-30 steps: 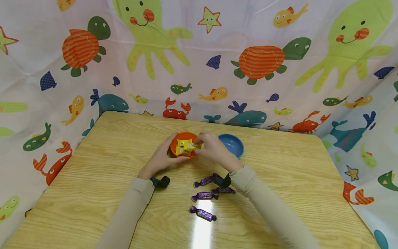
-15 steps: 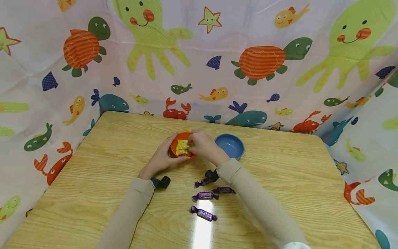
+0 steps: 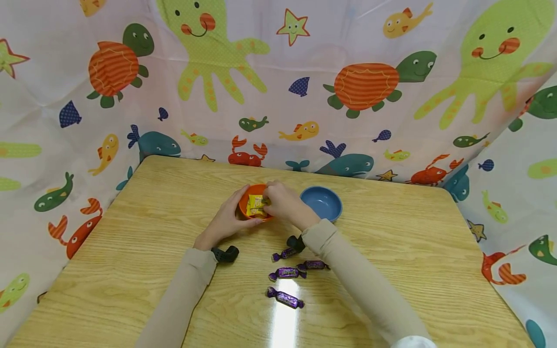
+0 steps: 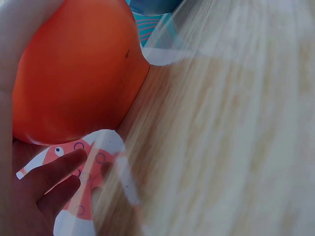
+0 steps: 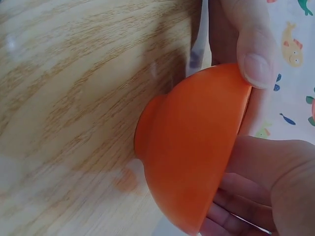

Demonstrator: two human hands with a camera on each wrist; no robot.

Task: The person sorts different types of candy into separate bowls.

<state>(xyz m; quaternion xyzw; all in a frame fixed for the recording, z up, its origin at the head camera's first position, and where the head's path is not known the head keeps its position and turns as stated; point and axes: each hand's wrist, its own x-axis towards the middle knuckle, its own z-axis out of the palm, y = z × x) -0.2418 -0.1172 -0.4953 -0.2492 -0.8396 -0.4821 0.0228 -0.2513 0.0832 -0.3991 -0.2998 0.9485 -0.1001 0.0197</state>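
Note:
An orange bowl (image 3: 244, 208) stands on the table with several yellow-wrapped candies (image 3: 256, 202) inside. My left hand (image 3: 225, 220) grips it from the left, thumb along the near rim and fingers round the side. My right hand (image 3: 285, 203) reaches into the bowl from the right. Its curled fingers pinch the end of a yellow wrapper, though the fingertips are partly hidden. In the right wrist view, the rim of the bowl (image 5: 197, 132) hides those fingertips, and the left thumb (image 5: 257, 69) presses on the rim.
A blue bowl (image 3: 324, 203) sits just right of the orange one, partly behind my right hand. Several purple twist-wrapped candies (image 3: 285, 298) lie on the table (image 3: 174, 193) nearer me. A sea-animal cloth (image 3: 270, 72) hangs behind and at both sides.
My right hand has moved left and deeper into the orange bowl with the yellow candy, then stayed almost still. More of the blue bowl shows. The left hand keeps its hold.

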